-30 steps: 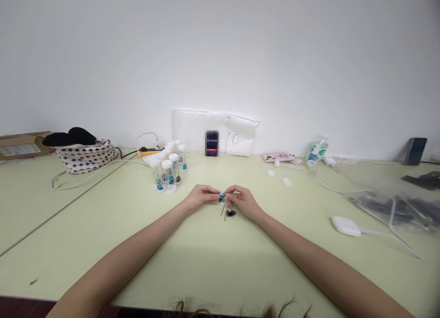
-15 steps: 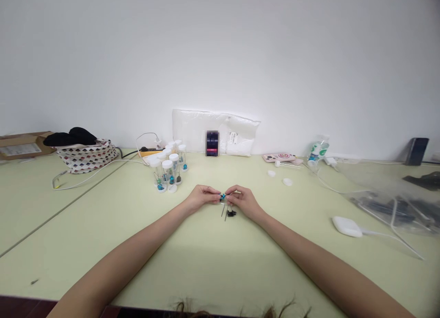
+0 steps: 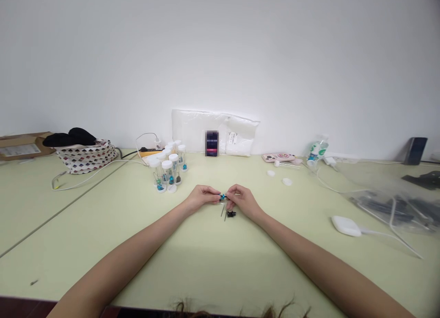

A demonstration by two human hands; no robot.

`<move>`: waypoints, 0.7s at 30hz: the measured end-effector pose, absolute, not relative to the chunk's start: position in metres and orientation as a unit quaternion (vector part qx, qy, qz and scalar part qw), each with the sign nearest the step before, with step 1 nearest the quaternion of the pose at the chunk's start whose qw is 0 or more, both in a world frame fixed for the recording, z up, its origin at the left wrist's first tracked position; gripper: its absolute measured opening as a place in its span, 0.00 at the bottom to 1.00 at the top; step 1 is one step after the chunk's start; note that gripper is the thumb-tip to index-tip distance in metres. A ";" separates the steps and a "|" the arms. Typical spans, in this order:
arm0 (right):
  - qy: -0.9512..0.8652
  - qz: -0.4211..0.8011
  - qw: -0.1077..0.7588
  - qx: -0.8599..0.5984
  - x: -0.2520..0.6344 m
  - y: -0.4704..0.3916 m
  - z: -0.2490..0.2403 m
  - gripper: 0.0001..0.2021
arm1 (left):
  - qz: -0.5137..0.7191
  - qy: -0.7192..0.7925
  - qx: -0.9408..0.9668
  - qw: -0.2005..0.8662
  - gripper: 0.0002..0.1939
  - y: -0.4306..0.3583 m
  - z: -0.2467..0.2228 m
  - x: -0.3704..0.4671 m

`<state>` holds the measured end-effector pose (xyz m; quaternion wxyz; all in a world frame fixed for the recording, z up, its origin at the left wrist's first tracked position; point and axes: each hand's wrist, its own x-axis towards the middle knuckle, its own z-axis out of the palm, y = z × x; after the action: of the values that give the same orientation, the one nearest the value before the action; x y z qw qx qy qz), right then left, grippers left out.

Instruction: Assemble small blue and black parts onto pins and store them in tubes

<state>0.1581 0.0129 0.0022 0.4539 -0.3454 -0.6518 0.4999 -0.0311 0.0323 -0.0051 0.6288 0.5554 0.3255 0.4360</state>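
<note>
Fingertips of the left hand (image 3: 202,197) and right hand (image 3: 242,200) clamp a small blue part (image 3: 223,197) between them above a pale green table (image 3: 144,258), its long axis running sideways from hand to hand; which end is its front cannot be told. Thin metal rods (image 3: 222,210) and a black piece (image 3: 231,214) lie just below.

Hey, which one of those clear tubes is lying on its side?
The clear tube just in front of the pink phone. It lies flat there alone, while the other tubes stand upright, clustered on the left.
</note>
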 end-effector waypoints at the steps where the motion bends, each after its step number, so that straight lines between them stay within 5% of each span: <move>1: -0.651 0.501 0.455 -0.344 0.158 0.013 0.002 0.14 | 0.437 0.325 0.555 0.628 0.15 0.032 -0.005 -0.031; 21: -0.651 0.494 0.466 -0.340 0.161 0.014 0.004 0.17 | 0.460 0.330 0.539 0.623 0.16 0.031 -0.003 -0.030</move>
<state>0.1606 0.0141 0.0045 0.4659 -0.3403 -0.6507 0.4936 -0.0296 0.0315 -0.0033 0.6231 0.5395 0.3299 0.4603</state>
